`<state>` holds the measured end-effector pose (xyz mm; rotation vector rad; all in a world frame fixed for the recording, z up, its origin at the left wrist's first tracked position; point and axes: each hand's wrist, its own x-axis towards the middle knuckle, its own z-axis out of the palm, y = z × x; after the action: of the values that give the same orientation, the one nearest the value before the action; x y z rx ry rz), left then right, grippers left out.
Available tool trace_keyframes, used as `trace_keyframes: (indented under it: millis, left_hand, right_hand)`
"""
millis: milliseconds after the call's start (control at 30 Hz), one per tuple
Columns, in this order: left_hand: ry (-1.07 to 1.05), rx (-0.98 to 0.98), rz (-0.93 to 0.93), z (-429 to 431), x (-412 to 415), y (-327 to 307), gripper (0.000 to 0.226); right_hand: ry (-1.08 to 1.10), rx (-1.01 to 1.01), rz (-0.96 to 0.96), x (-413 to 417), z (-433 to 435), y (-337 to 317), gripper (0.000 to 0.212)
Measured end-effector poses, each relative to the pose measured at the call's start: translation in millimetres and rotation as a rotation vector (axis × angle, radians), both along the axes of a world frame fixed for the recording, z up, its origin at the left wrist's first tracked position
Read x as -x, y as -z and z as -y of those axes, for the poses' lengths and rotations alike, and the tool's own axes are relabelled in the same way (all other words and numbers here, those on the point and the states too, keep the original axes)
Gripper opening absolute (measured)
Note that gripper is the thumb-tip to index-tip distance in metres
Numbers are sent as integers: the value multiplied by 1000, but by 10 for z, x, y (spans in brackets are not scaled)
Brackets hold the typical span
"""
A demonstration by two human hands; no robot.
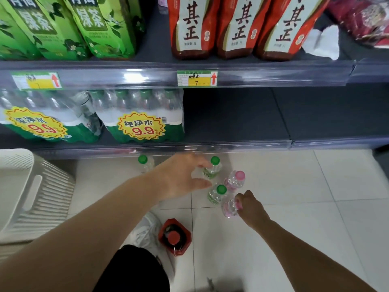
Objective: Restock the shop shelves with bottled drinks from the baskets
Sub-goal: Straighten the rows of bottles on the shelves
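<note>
Left hand (183,175) curls round a green-capped bottle (212,170), right hand (250,205) grips a pink-capped bottle (229,207); the close-packed neighbouring bottles (216,194) could topple.

Bottles (216,196) crowd the floor (315,207) before the lower shelf (231,119); its right half lies bare beside water packs (143,121).

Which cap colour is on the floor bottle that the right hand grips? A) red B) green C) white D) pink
D: the right hand curls round the pink-capped bottle, while the left hand grips a green-capped bottle.
</note>
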<state>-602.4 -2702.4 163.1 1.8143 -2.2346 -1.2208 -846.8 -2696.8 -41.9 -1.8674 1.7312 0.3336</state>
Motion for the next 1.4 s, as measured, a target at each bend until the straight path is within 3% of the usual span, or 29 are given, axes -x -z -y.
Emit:
trace_keyframes:
  millis: [167, 367, 467, 700, 800, 900, 1000, 1133, 1267, 1400]
  left_hand:
    - [110, 24, 76, -42, 75, 46, 47]
    - [126, 83, 70, -21, 280, 26, 57]
    - [128, 107, 53, -40, 388, 50, 72]
    - [14, 107, -91, -106, 515, -1, 106]
    - [-114, 80, -218, -55, 489, 14, 81]
    - [-243, 130, -227, 27, 390, 58, 64]
    - [-393, 104, -230, 79, 223, 135, 61]
    - [-517, 67, -277, 100, 44, 181, 55]
    - [-548, 41, -278, 112, -40, 234, 53]
    - [-527, 49, -261, 142, -67, 276, 54]
  right_hand:
    - [49, 34, 157, 45, 48, -212, 28]
    - [129, 143, 467, 220, 134, -1017, 27]
    - [144, 175, 593, 259, 152, -1539, 33]
    - [190, 45, 929, 67, 194, -2270, 23]
    - [209, 22, 1097, -119, 244, -2338, 28]
    - [269, 12, 1195, -251, 380, -2285, 31]
    - [337, -1, 1136, -267, 642, -2038, 38]
    - [478, 22, 774, -111, 954, -1304, 53]
    - [336, -50, 371, -13, 958, -665, 68]
    - [220, -54, 176, -56, 911, -346, 69]
